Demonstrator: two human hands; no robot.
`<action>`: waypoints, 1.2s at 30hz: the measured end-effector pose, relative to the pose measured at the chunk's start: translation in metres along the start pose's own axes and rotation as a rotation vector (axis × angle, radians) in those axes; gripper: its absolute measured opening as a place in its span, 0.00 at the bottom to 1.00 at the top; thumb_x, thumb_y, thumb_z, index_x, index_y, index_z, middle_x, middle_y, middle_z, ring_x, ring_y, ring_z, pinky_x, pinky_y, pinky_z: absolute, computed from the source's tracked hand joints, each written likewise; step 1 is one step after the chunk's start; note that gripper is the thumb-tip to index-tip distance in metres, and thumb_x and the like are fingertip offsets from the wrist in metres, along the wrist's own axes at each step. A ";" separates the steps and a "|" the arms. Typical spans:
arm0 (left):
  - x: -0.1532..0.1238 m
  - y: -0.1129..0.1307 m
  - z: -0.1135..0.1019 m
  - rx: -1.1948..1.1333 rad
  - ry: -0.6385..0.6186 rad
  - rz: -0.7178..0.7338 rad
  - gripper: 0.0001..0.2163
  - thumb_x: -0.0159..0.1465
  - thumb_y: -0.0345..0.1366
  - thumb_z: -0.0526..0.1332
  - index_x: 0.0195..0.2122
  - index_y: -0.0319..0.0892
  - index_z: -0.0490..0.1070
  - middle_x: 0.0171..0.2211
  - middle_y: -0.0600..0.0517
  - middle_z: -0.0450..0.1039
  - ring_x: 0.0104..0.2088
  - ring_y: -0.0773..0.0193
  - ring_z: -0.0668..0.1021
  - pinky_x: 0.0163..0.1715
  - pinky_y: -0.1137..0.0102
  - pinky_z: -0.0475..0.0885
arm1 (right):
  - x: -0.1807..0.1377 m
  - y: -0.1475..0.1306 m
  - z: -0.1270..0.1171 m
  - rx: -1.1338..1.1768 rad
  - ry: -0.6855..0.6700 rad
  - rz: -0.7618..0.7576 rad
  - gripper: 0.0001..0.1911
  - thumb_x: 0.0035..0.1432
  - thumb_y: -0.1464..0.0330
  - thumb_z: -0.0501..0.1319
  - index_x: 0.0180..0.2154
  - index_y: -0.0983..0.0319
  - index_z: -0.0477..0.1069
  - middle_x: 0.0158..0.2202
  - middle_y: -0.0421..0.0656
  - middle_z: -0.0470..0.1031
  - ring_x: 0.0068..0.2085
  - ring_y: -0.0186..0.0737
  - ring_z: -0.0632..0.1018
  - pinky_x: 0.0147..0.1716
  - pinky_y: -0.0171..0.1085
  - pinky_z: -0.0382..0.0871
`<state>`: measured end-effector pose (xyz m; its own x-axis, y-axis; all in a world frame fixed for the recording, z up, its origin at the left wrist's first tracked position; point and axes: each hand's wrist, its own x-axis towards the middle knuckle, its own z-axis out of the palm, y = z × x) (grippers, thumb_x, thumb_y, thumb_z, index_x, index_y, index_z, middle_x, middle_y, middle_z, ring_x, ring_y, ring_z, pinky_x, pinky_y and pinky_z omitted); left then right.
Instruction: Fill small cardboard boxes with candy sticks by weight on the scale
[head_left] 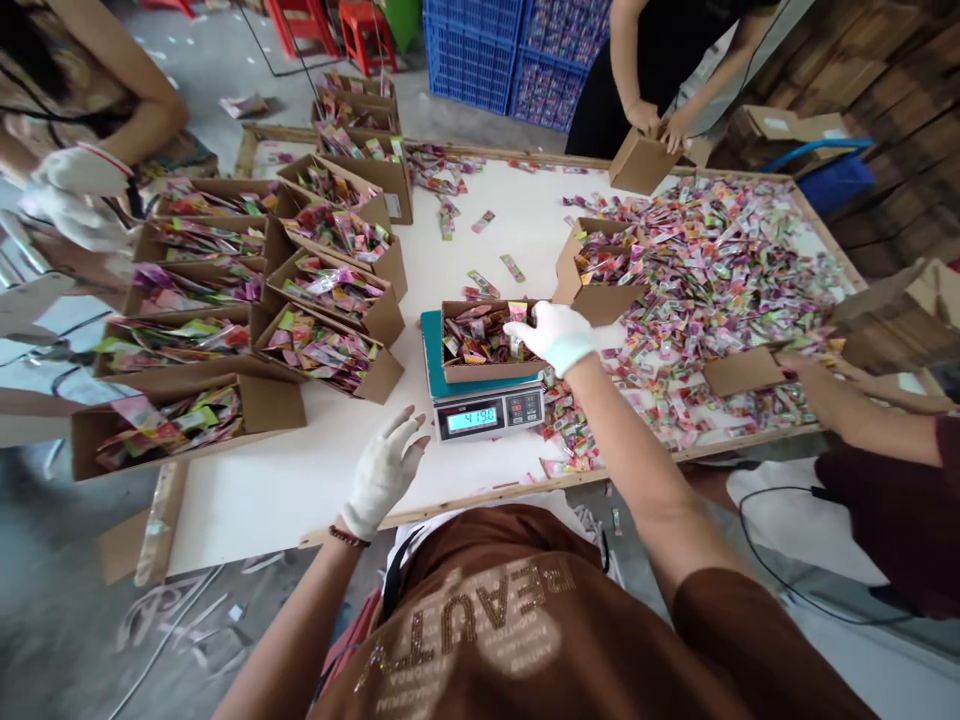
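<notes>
The right hand [556, 335] is positioned over the right end of the box [495, 374], fingers partly curled and fingertips at the packets [474, 338] inside; whether it grips one cannot be determined. The left hand [381, 478] is empty, fingers spread, to the left and near side of the scale [491, 430]. The box rests on the scale, to the right and far side of the left hand. The right hand conceals part of the box's right end. The display [472, 419] appears to read 4.190; the decimal point is indistinct. Filled boxes [384, 380] occupy the left of the table [247, 505]. A heap [720, 270] of loose packets covers the right; individual print is illegible. A co-worker at the right is cut off by the frame.
</notes>
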<state>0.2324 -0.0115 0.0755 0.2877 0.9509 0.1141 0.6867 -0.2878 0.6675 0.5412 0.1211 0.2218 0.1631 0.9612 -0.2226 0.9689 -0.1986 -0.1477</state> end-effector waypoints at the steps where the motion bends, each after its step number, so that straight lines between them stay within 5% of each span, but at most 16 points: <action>1: 0.002 0.006 -0.001 -0.004 0.007 0.010 0.17 0.72 0.45 0.56 0.55 0.42 0.75 0.63 0.42 0.71 0.61 0.52 0.77 0.61 0.58 0.75 | 0.010 -0.009 0.007 -0.045 -0.031 0.018 0.30 0.63 0.45 0.62 0.49 0.66 0.76 0.49 0.61 0.81 0.51 0.59 0.81 0.49 0.50 0.74; 8: -0.017 0.009 0.008 -0.048 0.004 -0.013 0.16 0.72 0.43 0.57 0.53 0.41 0.77 0.60 0.41 0.74 0.58 0.52 0.79 0.59 0.58 0.77 | 0.026 0.008 0.015 0.030 0.033 -0.123 0.16 0.69 0.65 0.55 0.49 0.63 0.79 0.49 0.56 0.82 0.52 0.55 0.81 0.51 0.47 0.73; 13: -0.012 0.003 0.007 -0.064 0.031 0.012 0.16 0.72 0.43 0.58 0.54 0.41 0.76 0.60 0.41 0.74 0.56 0.53 0.80 0.57 0.58 0.77 | 0.000 0.059 -0.016 0.382 0.309 -0.219 0.15 0.67 0.63 0.57 0.39 0.65 0.80 0.45 0.53 0.83 0.49 0.50 0.82 0.54 0.43 0.72; 17: 0.022 0.020 -0.017 -0.003 0.093 0.107 0.14 0.72 0.43 0.58 0.50 0.40 0.77 0.53 0.42 0.78 0.52 0.55 0.81 0.54 0.62 0.77 | -0.034 0.110 -0.047 0.290 0.465 -0.149 0.18 0.63 0.58 0.61 0.43 0.65 0.79 0.42 0.53 0.82 0.47 0.53 0.81 0.53 0.48 0.73; 21: 0.072 0.061 -0.047 0.167 0.079 0.211 0.15 0.72 0.45 0.58 0.50 0.40 0.76 0.49 0.42 0.76 0.50 0.54 0.79 0.50 0.62 0.76 | -0.054 0.137 -0.056 0.123 0.554 -0.053 0.46 0.50 0.57 0.73 0.67 0.67 0.65 0.60 0.61 0.72 0.57 0.64 0.77 0.56 0.58 0.71; 23: 0.096 0.085 -0.054 0.293 -0.006 0.299 0.18 0.68 0.46 0.62 0.54 0.41 0.75 0.51 0.41 0.74 0.50 0.51 0.77 0.49 0.59 0.74 | -0.057 0.133 -0.050 0.160 0.543 -0.132 0.49 0.53 0.57 0.72 0.71 0.66 0.59 0.64 0.62 0.68 0.61 0.64 0.73 0.59 0.59 0.70; 26: 0.127 0.114 -0.053 0.500 -0.099 0.392 0.25 0.62 0.46 0.69 0.58 0.43 0.74 0.54 0.40 0.71 0.50 0.45 0.75 0.48 0.54 0.72 | -0.058 0.113 -0.035 0.250 0.513 -0.296 0.40 0.61 0.59 0.67 0.70 0.63 0.60 0.65 0.58 0.67 0.65 0.60 0.71 0.63 0.58 0.68; 31: 0.153 0.133 -0.051 0.626 -0.194 0.397 0.10 0.68 0.34 0.57 0.41 0.40 0.79 0.45 0.40 0.74 0.46 0.48 0.75 0.44 0.55 0.69 | -0.065 0.076 -0.024 0.314 0.478 -0.424 0.27 0.64 0.61 0.65 0.63 0.61 0.70 0.62 0.53 0.72 0.64 0.57 0.71 0.67 0.60 0.64; 36: 0.159 0.159 -0.065 0.502 0.038 0.437 0.12 0.72 0.35 0.53 0.42 0.39 0.77 0.43 0.43 0.75 0.40 0.57 0.75 0.38 0.62 0.66 | -0.065 0.036 -0.012 0.434 0.391 -0.619 0.20 0.66 0.65 0.63 0.58 0.60 0.73 0.60 0.50 0.74 0.62 0.51 0.74 0.65 0.54 0.67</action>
<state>0.3440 0.1012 0.2478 0.5926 0.7358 0.3279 0.7426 -0.6567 0.1315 0.5678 0.0535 0.2427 -0.2430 0.9020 0.3569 0.7602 0.4056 -0.5075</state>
